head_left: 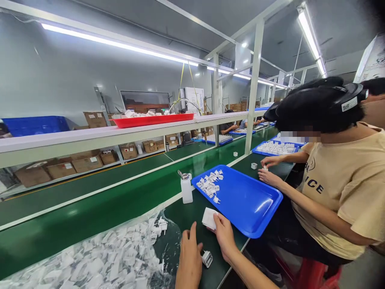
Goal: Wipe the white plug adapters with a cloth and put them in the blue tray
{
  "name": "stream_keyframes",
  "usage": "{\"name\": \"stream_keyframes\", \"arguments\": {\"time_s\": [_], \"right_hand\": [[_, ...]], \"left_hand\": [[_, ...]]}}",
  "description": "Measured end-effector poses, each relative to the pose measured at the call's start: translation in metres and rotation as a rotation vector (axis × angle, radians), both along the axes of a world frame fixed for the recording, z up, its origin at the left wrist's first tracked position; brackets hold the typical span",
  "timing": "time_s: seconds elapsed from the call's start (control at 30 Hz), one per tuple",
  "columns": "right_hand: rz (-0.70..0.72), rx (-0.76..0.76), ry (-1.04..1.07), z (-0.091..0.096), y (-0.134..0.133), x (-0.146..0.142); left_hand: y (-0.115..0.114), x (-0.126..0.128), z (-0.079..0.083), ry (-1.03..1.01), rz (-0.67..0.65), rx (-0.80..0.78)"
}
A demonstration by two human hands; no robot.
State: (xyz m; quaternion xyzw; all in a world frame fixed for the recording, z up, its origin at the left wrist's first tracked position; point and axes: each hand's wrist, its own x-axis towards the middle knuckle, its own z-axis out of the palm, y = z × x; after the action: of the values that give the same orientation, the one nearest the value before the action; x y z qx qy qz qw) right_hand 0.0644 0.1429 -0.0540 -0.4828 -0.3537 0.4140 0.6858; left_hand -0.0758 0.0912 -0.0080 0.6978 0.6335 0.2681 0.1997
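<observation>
Long white strip lights (120, 42) run under the grey ceiling (126, 16) towards 11 o'clock, with another (309, 38) glaring at 1 o'clock. A pale grey wall (60, 76) fills 10 o'clock, and a dark rectangular panel, window or screen, I can't tell which (144, 100), is set into it. Brown cardboard cartons (87, 163) crowd a low metal shelf (72, 176) at 9 o'clock. White square posts (255, 88) rise at 12 o'clock beside a long green tabletop (90, 196).
</observation>
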Motion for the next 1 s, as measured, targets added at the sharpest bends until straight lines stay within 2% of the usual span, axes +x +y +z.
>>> {"name": "stream_keyframes", "arguments": {"time_s": [0.07,0.17,0.27,0.33,0.53,0.6,0.8,0.87,1.0], "right_hand": [[0.048,-0.043,0.093,-0.002,-0.021,0.007],[0.019,-0.095,0.191,-0.006,-0.053,0.020],[0.014,-0.156,0.200,-0.009,-0.074,0.031],[0.036,-0.189,0.160,-0.008,-0.083,0.037],[0.054,-0.205,-0.089,-0.005,-0.092,0.045],[0.045,-0.195,-0.173,-0.007,-0.093,0.045],[0.084,-0.165,-0.441,-0.014,-0.095,0.035],[0.159,-0.094,-0.523,-0.012,-0.096,0.029],[0.419,0.092,-0.776,-0.006,-0.098,0.020]], "left_hand": [[-0.010,0.000,-0.006,-0.115,0.095,0.036],[-0.034,0.012,-0.021,-0.213,0.188,0.053],[-0.052,0.030,-0.031,-0.234,0.173,0.061],[-0.055,0.036,-0.034,-0.224,0.152,0.049],[-0.050,0.020,-0.033,-0.270,-0.006,-0.012],[-0.053,0.015,-0.034,-0.291,-0.019,-0.015],[-0.061,0.016,-0.037,-0.269,0.179,-0.032],[-0.059,0.016,-0.036,-0.257,0.117,-0.008],[-0.052,0.013,-0.037,-0.246,-0.035,0.020]]}}
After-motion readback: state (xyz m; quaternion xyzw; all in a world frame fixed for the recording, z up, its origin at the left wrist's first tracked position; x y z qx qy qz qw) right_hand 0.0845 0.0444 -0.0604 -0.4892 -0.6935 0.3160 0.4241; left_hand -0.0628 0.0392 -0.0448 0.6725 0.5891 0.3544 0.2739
